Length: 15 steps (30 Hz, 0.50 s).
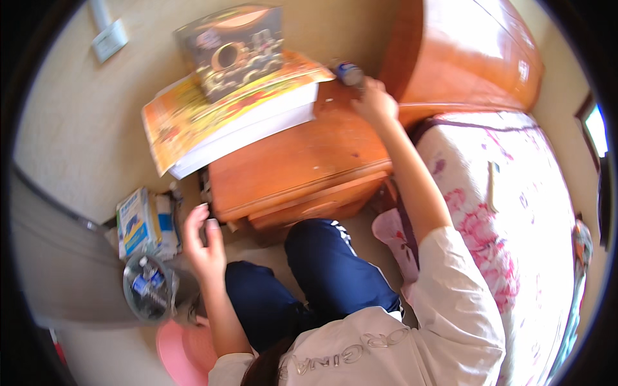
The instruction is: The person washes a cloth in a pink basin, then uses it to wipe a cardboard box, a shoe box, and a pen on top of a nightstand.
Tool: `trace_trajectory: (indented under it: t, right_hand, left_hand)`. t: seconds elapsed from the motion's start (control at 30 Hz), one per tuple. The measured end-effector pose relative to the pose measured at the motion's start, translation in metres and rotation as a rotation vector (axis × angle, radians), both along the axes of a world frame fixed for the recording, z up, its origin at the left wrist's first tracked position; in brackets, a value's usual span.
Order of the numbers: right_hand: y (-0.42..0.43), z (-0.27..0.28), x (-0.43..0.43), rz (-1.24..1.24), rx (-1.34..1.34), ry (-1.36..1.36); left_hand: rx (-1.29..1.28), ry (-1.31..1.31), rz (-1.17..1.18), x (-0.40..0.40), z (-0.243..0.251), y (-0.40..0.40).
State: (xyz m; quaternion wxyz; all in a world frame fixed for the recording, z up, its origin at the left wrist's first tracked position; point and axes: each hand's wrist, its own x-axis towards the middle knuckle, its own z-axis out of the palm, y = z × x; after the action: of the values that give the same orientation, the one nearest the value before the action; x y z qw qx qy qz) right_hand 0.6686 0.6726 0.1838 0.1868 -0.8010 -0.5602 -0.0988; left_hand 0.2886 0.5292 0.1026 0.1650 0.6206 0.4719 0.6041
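My right hand (379, 102) reaches to the back of a wooden nightstand (299, 154) and touches a small plastic bottle (349, 73) with a blue label; blur hides how its fingers sit on it. My left hand (205, 241) is raised off the nightstand's front left corner, fingers apart, holding nothing. A dark decorated box (241, 53) stands on an orange and yellow printed sheet (181, 120), which lies over a thick white stack (251, 130) on the nightstand.
A bin (147, 287) holding empty bottles stands at lower left, beside packages (137, 222) by the wall. A pink basin (181, 350) is near my left arm. The bed with a floral cover (483, 231) is at right; a wooden headboard (468, 62) rises behind.
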Motion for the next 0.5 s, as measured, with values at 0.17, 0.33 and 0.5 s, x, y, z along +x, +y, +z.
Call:
trace_trajectory:
  t: [0.17, 0.33, 0.5]
  right_hand:
    - [0.043, -0.03, 0.015, -0.036, -0.032, -0.106]
    - [0.025, -0.019, 0.024, -0.021, -0.096, -0.154]
    - [0.009, -0.02, 0.034, -0.07, -0.037, -0.022]
  left_hand:
    - [0.078, 0.273, -0.52, 0.101, 0.031, 0.008]
    - [-0.036, 0.218, -0.611, 0.128, 0.014, 0.02]
    - [-0.076, 0.164, -0.589, 0.142, -0.005, 0.025]
